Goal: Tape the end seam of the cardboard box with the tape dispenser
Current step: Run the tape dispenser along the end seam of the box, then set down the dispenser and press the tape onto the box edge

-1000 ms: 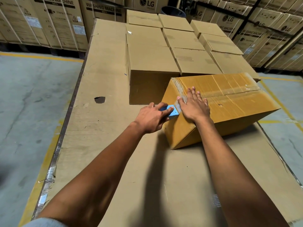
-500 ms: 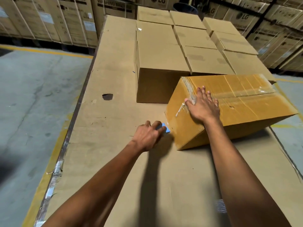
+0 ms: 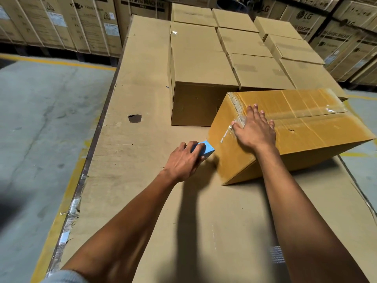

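Note:
A yellowish cardboard box (image 3: 318, 127) wrapped in clear tape lies tilted on the cardboard-covered table (image 3: 132, 160), its near end raised toward me. My right hand (image 3: 255, 129) lies flat with fingers spread on the box's top near the end edge, over a strip of tape. My left hand (image 3: 183, 160) grips a blue tape dispenser (image 3: 206, 150) just left of the box's end face, low near the table. A loose bit of tape (image 3: 225, 135) hangs on the end face.
Several plain closed boxes (image 3: 202, 64) stand in rows behind the tilted box. A dark hole (image 3: 134, 118) marks the table cover at left. The table's left edge (image 3: 85, 170) drops to a concrete floor. Large washing machine cartons (image 3: 81, 23) line the back.
My left hand drew the blue dispenser down the end face from the top edge to near the table. The right hand stayed pressed on the box top. The view shifted slightly.

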Demonstrator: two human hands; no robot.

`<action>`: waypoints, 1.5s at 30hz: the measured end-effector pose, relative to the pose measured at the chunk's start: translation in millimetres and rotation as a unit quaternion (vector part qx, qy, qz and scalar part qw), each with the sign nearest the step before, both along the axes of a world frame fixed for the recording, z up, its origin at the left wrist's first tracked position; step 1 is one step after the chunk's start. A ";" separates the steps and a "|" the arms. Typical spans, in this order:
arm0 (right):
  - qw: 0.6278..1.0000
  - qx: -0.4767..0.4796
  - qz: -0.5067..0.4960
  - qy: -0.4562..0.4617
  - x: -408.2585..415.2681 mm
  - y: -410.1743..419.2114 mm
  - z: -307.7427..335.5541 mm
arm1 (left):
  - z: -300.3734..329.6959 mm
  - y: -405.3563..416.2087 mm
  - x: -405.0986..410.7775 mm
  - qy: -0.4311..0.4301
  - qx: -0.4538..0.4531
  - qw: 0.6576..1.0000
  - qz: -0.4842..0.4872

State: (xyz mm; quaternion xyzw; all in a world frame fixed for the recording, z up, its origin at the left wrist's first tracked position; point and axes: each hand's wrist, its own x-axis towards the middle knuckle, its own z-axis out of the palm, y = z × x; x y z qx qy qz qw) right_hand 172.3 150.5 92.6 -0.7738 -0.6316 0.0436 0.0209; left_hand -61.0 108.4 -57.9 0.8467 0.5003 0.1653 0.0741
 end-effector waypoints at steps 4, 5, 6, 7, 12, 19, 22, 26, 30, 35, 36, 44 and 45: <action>1.000 0.004 0.001 -0.001 0.3 -0.4 0.0 | -20.6 0.7 -0.8 -0.166 -0.140 0.975 0.057; 1.000 0.005 0.001 -0.001 0.5 -0.6 -0.3 | -25.2 -0.1 -2.1 -0.241 -0.189 0.949 0.077; 1.000 0.005 0.001 -0.001 0.7 -0.7 -0.4 | -31.6 -0.3 -3.3 -0.319 -0.245 0.910 0.099; 1.000 0.006 0.001 -0.001 1.0 -0.7 -0.6 | -35.6 -1.5 -4.6 -0.382 -0.295 0.868 0.119; 1.000 0.007 0.003 -0.004 1.6 0.9 -2.2 | -49.5 -3.7 -5.5 -0.471 -0.410 0.752 0.210; 1.000 0.007 0.003 -0.010 1.9 0.9 -3.0 | -78.9 2.4 -11.9 -0.419 -0.464 0.701 0.345; 1.000 0.007 0.003 -0.008 1.4 1.1 -2.8 | -75.2 -0.2 -20.4 -0.355 -0.443 0.731 0.378; 1.000 0.001 0.001 -0.006 0.7 1.1 -1.6 | -63.5 0.8 -31.7 -0.314 -0.397 0.773 0.382; 1.000 0.001 0.001 -0.004 -0.3 -0.6 0.1 | -47.0 8.4 -40.0 -0.351 -0.362 0.788 0.353; 1.000 -0.003 0.002 0.011 0.1 -2.8 2.2 | -14.1 16.9 -28.5 -0.371 -0.308 0.832 0.276; 1.000 -0.005 0.003 0.016 0.6 -3.3 3.0 | -4.9 19.0 -20.8 -0.380 -0.297 0.836 0.261; 0.997 -0.032 0.012 0.065 5.2 -5.5 9.6 | 61.6 10.2 67.8 -0.391 -0.182 0.897 0.091; 0.997 -0.037 0.018 0.063 6.5 -5.3 10.5 | 68.3 6.1 81.0 -0.381 -0.174 0.906 0.064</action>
